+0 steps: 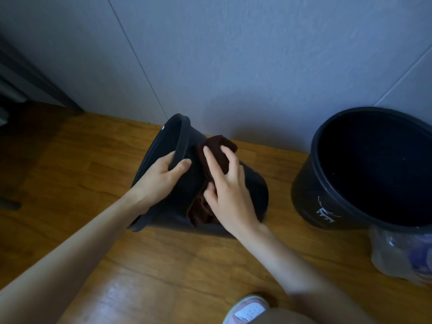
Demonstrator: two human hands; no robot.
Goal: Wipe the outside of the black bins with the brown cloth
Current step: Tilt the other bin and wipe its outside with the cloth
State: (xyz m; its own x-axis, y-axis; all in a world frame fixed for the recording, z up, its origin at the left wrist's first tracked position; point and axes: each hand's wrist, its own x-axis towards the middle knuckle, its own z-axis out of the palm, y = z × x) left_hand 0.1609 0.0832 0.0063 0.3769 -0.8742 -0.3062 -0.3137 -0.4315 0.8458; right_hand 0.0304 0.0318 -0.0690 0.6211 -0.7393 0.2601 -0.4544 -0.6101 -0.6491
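Right hand [228,195] near upright bin [311,202], bag [397,258]

- Wooden plank floor [163,265], warm brown with a glossy patch near the bottom edge; it meets a pale wall at the back.
- Tipped black bin [254,190] lies on its side on the planks, close to the wall, with its rimmed mouth to the left and its base to the right.
- Upright black bin [311,195] stands on the floor at the right with its open mouth up and a white mark on its side; bare floor shows between the two bins.
- Clear plastic bag [397,253], crumpled, sits just beside the upright bin's near side.
- Pink-and-white shoe [247,309] rests on the floor at the bottom edge.
- Dark furniture foot [10,205] stands on the planks at the far left.
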